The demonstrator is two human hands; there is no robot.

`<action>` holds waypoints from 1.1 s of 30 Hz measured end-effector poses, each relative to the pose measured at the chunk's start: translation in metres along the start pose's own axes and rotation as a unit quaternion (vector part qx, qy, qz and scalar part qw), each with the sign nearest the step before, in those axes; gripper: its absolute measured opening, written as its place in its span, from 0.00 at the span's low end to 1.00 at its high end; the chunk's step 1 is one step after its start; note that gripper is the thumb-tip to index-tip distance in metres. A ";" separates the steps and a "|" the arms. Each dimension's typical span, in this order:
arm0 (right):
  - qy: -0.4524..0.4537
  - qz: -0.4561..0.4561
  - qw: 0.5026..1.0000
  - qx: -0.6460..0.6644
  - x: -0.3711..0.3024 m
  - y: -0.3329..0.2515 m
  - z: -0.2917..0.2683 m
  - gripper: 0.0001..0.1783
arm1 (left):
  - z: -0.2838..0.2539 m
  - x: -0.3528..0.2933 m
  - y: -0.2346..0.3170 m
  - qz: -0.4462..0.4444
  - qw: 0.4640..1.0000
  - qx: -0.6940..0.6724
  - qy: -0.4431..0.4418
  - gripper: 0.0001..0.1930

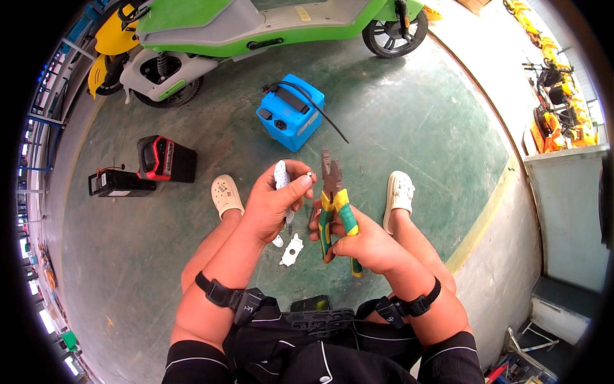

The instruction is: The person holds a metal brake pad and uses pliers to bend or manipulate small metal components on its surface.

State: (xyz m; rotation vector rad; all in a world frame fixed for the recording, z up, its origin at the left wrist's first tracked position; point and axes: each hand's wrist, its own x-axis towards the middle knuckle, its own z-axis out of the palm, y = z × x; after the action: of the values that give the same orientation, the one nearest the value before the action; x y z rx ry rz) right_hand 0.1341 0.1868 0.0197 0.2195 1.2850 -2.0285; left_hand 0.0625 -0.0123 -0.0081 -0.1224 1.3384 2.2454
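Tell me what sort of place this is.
Probably an electric scooter workshop: a green and grey scooter stands on the green floor, a blue box that looks like a battery sits nearby, and your right hand holds pliers.

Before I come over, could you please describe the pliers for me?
From the green scooter, come nearer the wearer, past the blue box. The right hand holds the pliers; yellow and green handles set them apart from the white piece in the left hand.
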 end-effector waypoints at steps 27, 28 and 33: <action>0.020 0.000 0.999 -0.030 0.000 -0.005 0.005 0.39 | -0.007 0.004 0.001 -0.014 0.990 -0.097 -0.103 0.11; 0.020 -0.002 0.999 -0.036 0.000 -0.005 0.005 0.39 | -0.007 0.004 0.001 -0.013 0.990 -0.096 -0.102 0.11; 0.022 -0.008 0.999 -0.047 -0.001 -0.003 0.006 0.38 | -0.005 0.002 0.001 -0.016 0.993 -0.080 -0.081 0.13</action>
State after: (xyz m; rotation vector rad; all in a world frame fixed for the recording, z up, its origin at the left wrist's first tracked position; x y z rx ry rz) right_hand 0.1345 0.1827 0.0257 0.2109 1.4094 -1.9814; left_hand 0.0593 -0.0164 -0.0102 -0.0166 1.0632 2.2801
